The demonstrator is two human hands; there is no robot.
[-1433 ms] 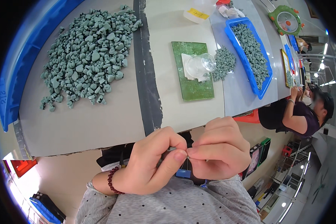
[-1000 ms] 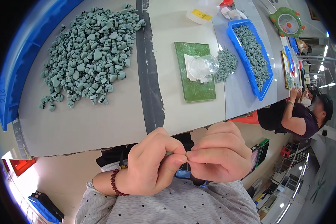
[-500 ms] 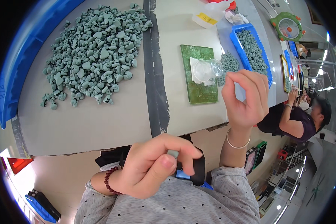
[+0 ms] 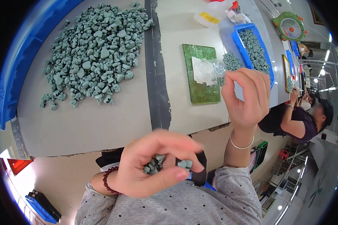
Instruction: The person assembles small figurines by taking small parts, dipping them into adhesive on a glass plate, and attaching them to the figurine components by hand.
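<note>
My left hand [image 4: 139, 167], with a dark red bead bracelet at its wrist, curls around several small grey-green pebble-like pieces [image 4: 154, 165]. Between its thumb and fingertips another grey-green piece [image 4: 184, 164] shows. My right hand [image 4: 248, 95] is raised with thumb and forefinger pinched; whatever the pinch holds is too small to make out. Just beyond those fingertips, a clear plastic cup [image 4: 208, 70] rests with white paper on a green board [image 4: 204, 95]. At the left, a large heap of the same grey-green pieces [image 4: 97, 52] covers part of the table.
Past the cup stand a blue tray [image 4: 268, 62] full of grey-green pieces and a smaller pile [image 4: 231, 62]. A white plastic bottle [image 4: 212, 15] is at the far side. A blue bin [image 4: 17, 63] borders the left. Another person [image 4: 300, 120] works at the right.
My left hand has turned and its fingers have loosened, so the pieces inside its palm now show. My right hand has shifted only slightly.
</note>
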